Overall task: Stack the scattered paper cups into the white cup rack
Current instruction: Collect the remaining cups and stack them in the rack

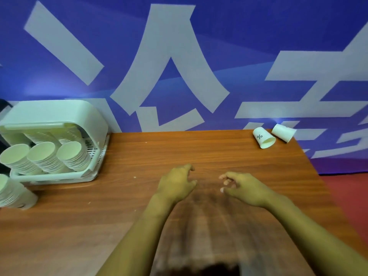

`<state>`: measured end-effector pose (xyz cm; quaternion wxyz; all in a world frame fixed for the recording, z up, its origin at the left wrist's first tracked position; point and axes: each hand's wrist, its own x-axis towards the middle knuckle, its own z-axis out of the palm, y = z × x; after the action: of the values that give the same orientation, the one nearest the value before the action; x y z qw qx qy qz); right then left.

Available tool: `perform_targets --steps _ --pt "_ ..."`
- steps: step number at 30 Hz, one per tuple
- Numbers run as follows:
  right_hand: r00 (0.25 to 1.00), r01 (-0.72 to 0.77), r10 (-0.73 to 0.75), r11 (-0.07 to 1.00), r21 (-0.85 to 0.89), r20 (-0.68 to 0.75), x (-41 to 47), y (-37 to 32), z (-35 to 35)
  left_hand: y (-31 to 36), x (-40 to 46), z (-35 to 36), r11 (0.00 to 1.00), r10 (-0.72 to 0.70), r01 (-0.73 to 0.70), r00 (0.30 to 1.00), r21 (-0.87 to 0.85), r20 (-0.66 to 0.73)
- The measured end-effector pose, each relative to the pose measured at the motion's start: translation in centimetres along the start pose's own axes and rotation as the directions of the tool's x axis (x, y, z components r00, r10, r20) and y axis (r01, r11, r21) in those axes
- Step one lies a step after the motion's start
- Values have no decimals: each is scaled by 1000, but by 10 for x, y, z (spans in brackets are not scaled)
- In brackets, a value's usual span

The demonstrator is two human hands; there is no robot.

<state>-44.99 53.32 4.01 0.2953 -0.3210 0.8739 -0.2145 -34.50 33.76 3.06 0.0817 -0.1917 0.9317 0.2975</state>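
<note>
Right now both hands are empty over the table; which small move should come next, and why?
Probably reach the right hand toward the printed cup lying on its side at the table's far right corner, beside a second loose cup. Both hands hold nothing, the left hand included, and these two are the only loose cups in view, far from the white cup rack at the left.

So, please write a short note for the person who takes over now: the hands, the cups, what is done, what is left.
Left hand and right hand: both hold nothing, fingers loosely curled, above the middle of the table.
Cup rack, far left: three nested rows of cups, mouths facing us.
Another cup stack lies beside the rack at the left edge.
Left to do: two loose cups on their sides at the far right corner, the printed cup and the plain cup.
</note>
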Motion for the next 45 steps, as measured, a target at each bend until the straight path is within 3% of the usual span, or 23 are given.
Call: perform_targets --steps 6,9,14,21,25,28,32,36,45 --pt "999 -31 30 998 55 17 1 39 -15 23 16 20 999 -25 22 996 28 83" --pt "999 -33 32 997 74 20 6 63 -32 47 34 18 997 -33 29 998 71 59" --pt "1000 -5 4 999 45 22 17 120 -87 118 75 30 988 -18 25 999 154 -48" --pt "995 -79 84 994 78 -56 43 208 -165 211 147 71 959 8 -5 1000 284 -8" --pt "980 -107 121 989 97 -156 69 251 -200 235 195 88 918 28 -17 999 396 -22" --pt "969 -117 129 991 72 -210 91 288 -212 246 234 104 866 40 -56 998 497 42" --pt "959 -160 178 982 98 -220 117 322 -220 257 275 123 762 72 -118 993 637 98" --pt "927 -156 191 979 130 -322 140 345 -220 265 309 142 620 184 -257 966 741 181" --pt "877 -273 298 954 121 -376 171 376 -208 267 350 172 603 219 -359 933 713 285"
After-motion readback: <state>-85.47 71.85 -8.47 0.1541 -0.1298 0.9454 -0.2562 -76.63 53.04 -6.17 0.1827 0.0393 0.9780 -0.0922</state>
